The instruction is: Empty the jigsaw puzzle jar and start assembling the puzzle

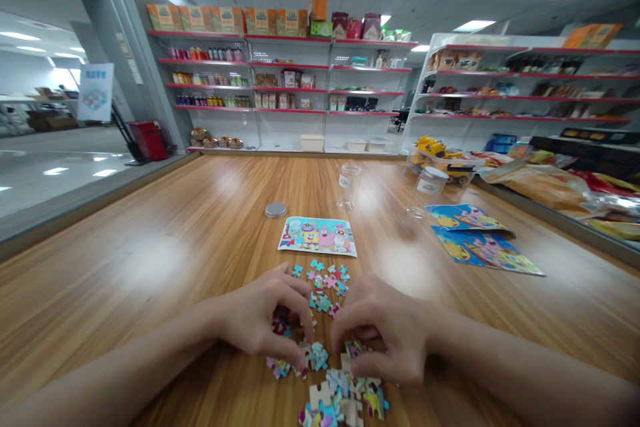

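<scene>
both hands on the puzzle pieces, just nearer than the picture card

the picture card [317, 235] lies flat on the wooden table [150, 247] and shows four cartoon figures in bright colours; no writing on it can be read

the puzzle pieces [327, 287] lie loose on the near side of the card, from just beside its near edge down to a tighter heap further toward the person

the left hand [265, 320] is near and a little left of the card, fingers bent down with the tips resting on pieces; its thumb is hidden, so i cannot tell if it pinches one

the right hand [385, 337] is near and right of the card, fingers and thumb drawn together on pieces at the top of the heap

a metal lid [275, 209] lies just beyond the card's far left corner

an open jar [349, 185] with a white label stands beyond the card; the label is too small to read

a second jar [427, 190], with its cap on and a white label, is beyond and right of the card, blurred

two printed sheets [480, 240] lie right of the card

far behind the card stand shelves [290, 70] with orange boxes on top, their print unreadable, and far left a blue and white sign [95, 92], also unreadable
</scene>
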The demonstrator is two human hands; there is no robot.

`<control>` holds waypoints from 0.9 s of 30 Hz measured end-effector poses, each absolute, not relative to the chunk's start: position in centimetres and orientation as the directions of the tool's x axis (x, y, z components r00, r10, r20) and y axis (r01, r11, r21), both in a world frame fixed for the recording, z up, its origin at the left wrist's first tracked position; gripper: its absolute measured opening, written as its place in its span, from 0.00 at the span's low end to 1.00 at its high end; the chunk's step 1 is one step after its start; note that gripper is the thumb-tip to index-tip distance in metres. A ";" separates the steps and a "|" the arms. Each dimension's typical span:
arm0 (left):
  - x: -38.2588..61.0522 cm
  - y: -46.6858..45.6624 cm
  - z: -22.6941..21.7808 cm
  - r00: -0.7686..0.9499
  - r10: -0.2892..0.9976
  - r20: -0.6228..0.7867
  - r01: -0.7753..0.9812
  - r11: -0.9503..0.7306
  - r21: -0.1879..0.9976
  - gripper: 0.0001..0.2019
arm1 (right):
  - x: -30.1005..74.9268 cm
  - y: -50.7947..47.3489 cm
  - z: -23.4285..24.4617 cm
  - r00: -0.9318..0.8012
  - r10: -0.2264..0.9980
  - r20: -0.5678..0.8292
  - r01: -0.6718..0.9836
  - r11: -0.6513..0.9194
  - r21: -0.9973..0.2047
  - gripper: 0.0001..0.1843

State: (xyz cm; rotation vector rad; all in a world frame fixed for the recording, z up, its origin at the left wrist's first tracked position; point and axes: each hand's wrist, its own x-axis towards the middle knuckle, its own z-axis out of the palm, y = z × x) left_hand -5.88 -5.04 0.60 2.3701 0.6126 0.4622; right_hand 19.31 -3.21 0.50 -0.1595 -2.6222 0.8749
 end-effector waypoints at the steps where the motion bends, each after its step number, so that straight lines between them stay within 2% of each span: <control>1: -5.8 -5.0 0.6 0.831 0.532 0.164 0.303 -0.680 0.668 0.19 | 19.3 -3.2 0.5 -0.926 0.227 0.303 0.002 0.803 -0.596 0.12; 7: -5.7 -4.7 0.8 0.836 0.534 0.128 0.273 -0.606 0.747 0.20 | 19.2 -3.3 0.5 -0.926 0.260 0.274 0.045 0.797 -0.603 0.12; 11: -5.9 -4.5 0.8 0.831 0.540 0.131 0.193 -0.503 0.843 0.22 | 19.2 -3.3 0.7 -0.928 0.281 0.246 0.066 0.772 -0.632 0.11; 16: -5.9 -4.7 0.7 0.723 0.662 0.199 0.103 -0.388 0.916 0.21 | 19.2 -3.5 1.1 -0.932 0.299 0.207 0.102 0.763 -0.638 0.11; 19: -5.4 -5.2 0.4 0.621 0.698 0.356 0.159 -0.557 0.815 0.18 | 19.2 -3.5 1.0 -0.942 0.286 0.173 0.124 0.780 -0.613 0.12; 21: -5.0 -5.5 0.2 0.643 0.634 0.430 0.234 -0.697 0.678 0.17 | 19.3 -3.5 0.8 -0.944 0.278 0.178 0.118 0.787 -0.605 0.12; 23: -4.8 -5.7 0.0 0.709 0.558 0.431 0.255 -0.773 0.581 0.16 | 19.3 -3.4 0.8 -0.943 0.276 0.184 0.113 0.789 -0.604 0.12; 27: -5.1 -5.8 0.2 0.757 0.536 0.374 0.246 -0.764 0.597 0.09 | 19.3 -3.4 0.8 -0.943 0.265 0.202 0.086 0.779 -0.621 0.14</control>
